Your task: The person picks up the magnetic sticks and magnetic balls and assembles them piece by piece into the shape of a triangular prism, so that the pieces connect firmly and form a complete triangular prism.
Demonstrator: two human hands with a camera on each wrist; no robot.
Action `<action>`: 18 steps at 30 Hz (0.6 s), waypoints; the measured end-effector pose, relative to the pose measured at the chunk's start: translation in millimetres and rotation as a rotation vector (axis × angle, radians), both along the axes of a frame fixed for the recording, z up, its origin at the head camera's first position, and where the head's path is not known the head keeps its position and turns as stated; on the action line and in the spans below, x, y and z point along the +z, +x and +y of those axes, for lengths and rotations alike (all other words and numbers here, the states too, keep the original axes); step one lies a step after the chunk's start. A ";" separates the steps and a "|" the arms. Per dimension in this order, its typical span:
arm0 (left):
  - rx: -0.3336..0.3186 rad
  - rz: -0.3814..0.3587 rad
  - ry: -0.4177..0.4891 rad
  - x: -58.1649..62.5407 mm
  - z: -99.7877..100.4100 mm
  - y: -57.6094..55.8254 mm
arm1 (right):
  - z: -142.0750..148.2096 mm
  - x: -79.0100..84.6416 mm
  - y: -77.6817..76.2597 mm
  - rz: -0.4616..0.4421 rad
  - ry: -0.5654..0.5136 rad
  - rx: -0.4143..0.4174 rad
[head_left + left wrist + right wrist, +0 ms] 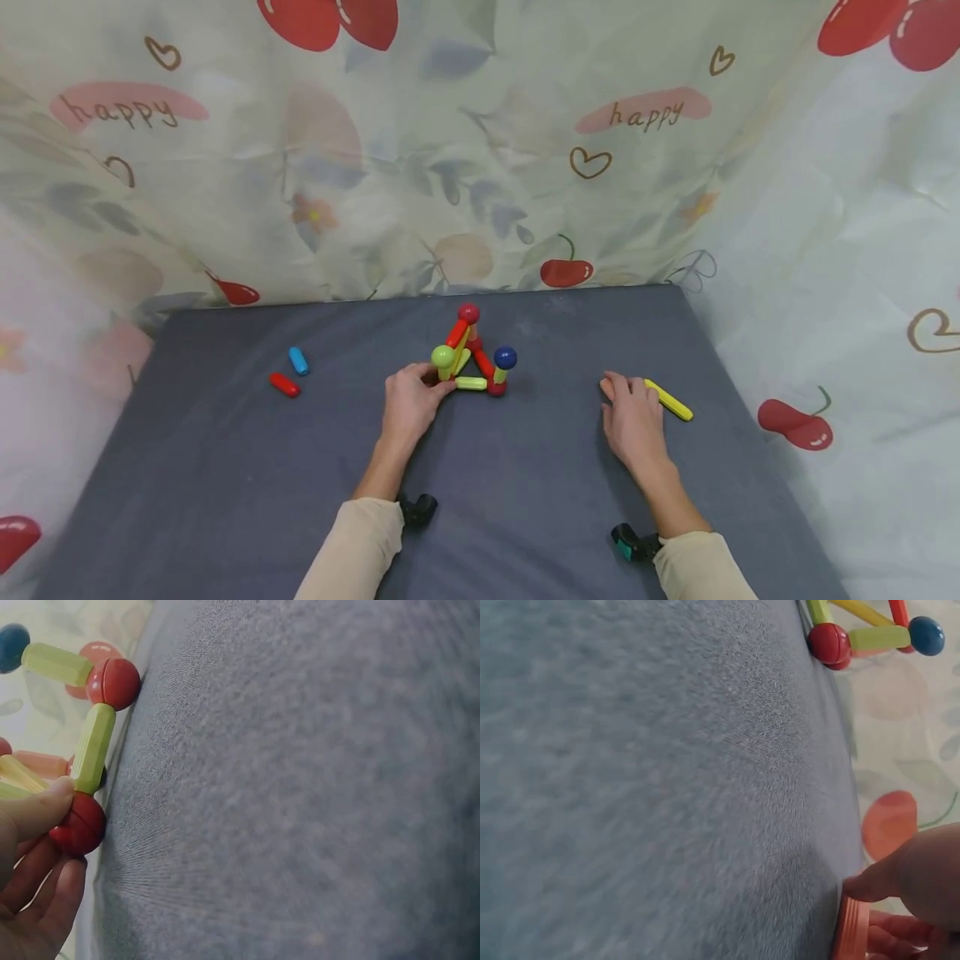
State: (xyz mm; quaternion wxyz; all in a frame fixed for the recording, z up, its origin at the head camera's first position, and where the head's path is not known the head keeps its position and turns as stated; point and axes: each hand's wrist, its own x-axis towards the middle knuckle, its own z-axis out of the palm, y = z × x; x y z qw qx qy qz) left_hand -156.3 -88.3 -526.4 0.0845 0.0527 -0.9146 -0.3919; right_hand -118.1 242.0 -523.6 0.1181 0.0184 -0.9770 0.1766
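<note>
A small frame of rods and balls stands on the dark grey cloth in the head view. It has a green ball (442, 357), a blue ball (506, 357) and a red top ball (468, 313). My left hand (408, 404) grips its near left corner; in the left wrist view, thumb and fingers hold a red ball (79, 825) where a green rod (94, 748) joins it. Further right, my right hand (637, 421) pinches an orange rod (853, 930) low over the cloth. A longer yellow rod (671, 402) lies beside those fingers, its far end hidden behind them.
To the left of the frame, a short blue rod (298, 361) and a short red rod (284, 384) lie loose. A printed curtain (420, 208) hangs along the table's back edge and both sides. Each wrist wears a small black camera (417, 510).
</note>
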 end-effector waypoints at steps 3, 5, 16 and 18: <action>-0.003 -0.013 0.007 -0.7 1.1 0.0 | -1.6 -1.3 -6.2 0.004 0.034 -0.002; -0.004 -0.013 0.011 -1.0 1.7 -0.2 | -5.7 1.2 -13.4 -0.003 0.021 -0.008; 0.009 -0.017 0.000 1.7 1.6 0.3 | -79.8 81.8 -56.2 0.143 -0.486 0.231; 0.011 -0.017 -0.003 2.4 1.8 0.3 | -96.4 92.4 -60.2 0.171 -0.552 0.294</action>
